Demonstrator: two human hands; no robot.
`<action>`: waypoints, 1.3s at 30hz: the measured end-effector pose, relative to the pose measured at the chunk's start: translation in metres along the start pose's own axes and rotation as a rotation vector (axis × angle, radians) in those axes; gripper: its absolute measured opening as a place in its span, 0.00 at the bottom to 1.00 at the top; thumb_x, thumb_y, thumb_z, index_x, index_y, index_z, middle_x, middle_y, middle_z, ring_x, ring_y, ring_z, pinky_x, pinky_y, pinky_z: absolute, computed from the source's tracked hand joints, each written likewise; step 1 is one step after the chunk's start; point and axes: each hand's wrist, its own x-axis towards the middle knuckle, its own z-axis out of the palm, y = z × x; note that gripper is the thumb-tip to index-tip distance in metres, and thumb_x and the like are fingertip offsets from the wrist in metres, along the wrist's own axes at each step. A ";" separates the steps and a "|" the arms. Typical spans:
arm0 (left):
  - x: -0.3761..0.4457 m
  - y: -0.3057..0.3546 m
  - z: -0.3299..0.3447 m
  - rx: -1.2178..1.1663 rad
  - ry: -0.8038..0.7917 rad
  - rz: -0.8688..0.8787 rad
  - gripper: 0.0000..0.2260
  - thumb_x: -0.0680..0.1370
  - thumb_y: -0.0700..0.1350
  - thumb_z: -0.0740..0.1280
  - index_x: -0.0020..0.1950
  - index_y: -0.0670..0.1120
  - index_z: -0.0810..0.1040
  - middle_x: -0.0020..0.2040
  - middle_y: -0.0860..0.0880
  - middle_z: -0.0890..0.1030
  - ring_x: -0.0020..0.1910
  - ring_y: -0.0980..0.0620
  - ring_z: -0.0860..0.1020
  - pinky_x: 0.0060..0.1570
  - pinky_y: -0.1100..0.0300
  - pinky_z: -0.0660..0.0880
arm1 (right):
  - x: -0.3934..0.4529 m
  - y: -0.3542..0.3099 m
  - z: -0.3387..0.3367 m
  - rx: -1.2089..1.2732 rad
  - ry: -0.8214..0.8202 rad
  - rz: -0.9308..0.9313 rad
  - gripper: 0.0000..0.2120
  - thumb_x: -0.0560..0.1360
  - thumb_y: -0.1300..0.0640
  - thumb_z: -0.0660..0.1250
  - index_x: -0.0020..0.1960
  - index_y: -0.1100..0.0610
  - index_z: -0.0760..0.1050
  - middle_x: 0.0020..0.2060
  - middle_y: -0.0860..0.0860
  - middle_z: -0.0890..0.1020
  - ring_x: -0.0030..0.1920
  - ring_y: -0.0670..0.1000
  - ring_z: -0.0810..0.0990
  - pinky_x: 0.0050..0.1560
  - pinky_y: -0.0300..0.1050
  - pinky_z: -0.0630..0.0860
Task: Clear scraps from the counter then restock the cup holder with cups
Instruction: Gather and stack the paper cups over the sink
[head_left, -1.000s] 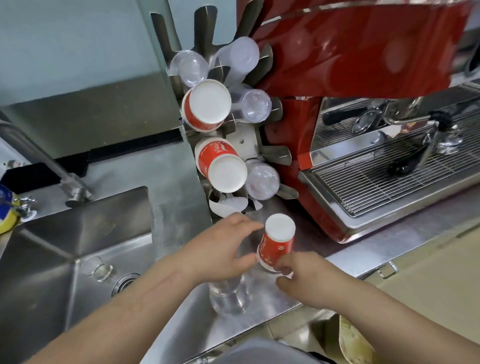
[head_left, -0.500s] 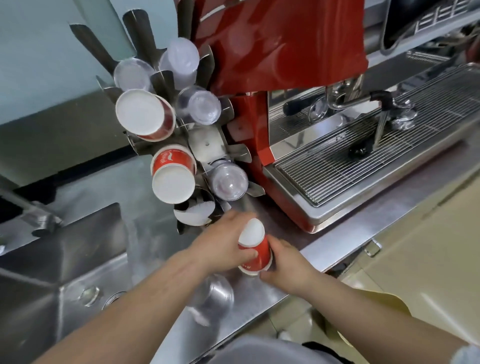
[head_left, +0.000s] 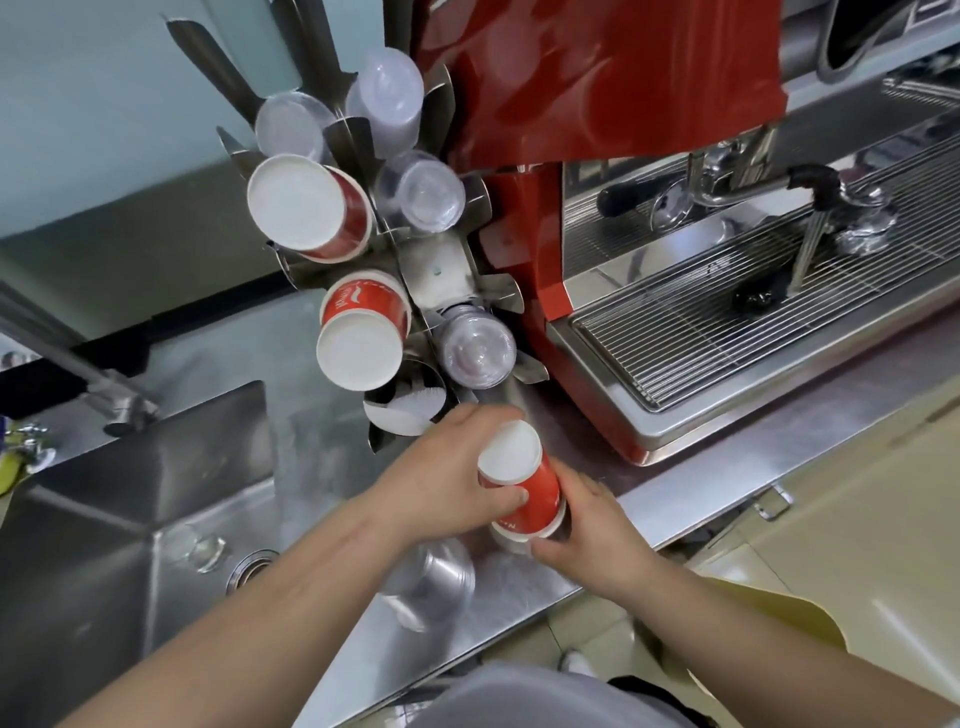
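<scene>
A short stack of red paper cups (head_left: 524, 486), bases up, is being held over the steel table (head_left: 691, 483) just in front of the cup holder (head_left: 441, 270), the left hand (head_left: 447, 480) being wrapped round its upper end with the thumb pressed to the red wall, the right hand (head_left: 592, 535) being curled under its lower rim; both grips are being kept clamped on the stack. The restocking is being judged as under way rather than finished: two slots are being filled by red cup stacks (head_left: 311, 208) and (head_left: 363, 332), several by clear plastic cups (head_left: 421, 197), while the lowest slot (head_left: 402, 408), nearest the hands, is being shown nearly empty, with only a white rim at its mouth. No scraps are being seen on the visible stretch of table, so that part is being taken as done, though much of the surface is being covered by the forearms. A clear plastic cup stack (head_left: 431, 577) is being left lying beneath the left wrist, blurred, its count not being readable. The number of cups in the held stack is not being made out either. The sink (head_left: 130, 519) at left and the red espresso machine (head_left: 597, 104) at right are being cut off by the frame edges.
</scene>
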 end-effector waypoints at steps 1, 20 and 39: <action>-0.002 0.001 -0.002 0.005 0.005 0.010 0.31 0.69 0.50 0.75 0.69 0.56 0.68 0.61 0.57 0.70 0.63 0.61 0.68 0.63 0.67 0.64 | -0.001 -0.001 -0.003 0.019 0.016 -0.005 0.43 0.59 0.38 0.70 0.72 0.42 0.59 0.64 0.45 0.75 0.63 0.50 0.74 0.63 0.51 0.71; -0.064 0.068 -0.084 -0.102 0.311 0.291 0.30 0.65 0.52 0.78 0.65 0.57 0.72 0.60 0.63 0.76 0.62 0.65 0.72 0.58 0.74 0.67 | -0.029 -0.087 -0.069 0.132 0.339 -0.278 0.37 0.63 0.52 0.78 0.69 0.54 0.68 0.64 0.48 0.72 0.66 0.47 0.70 0.62 0.55 0.73; -0.207 -0.001 -0.164 -0.255 0.765 0.193 0.30 0.65 0.52 0.75 0.65 0.59 0.71 0.59 0.61 0.76 0.61 0.53 0.77 0.57 0.60 0.74 | -0.010 -0.248 -0.008 0.089 0.228 -0.659 0.37 0.64 0.49 0.75 0.70 0.55 0.67 0.65 0.44 0.73 0.68 0.45 0.69 0.66 0.45 0.67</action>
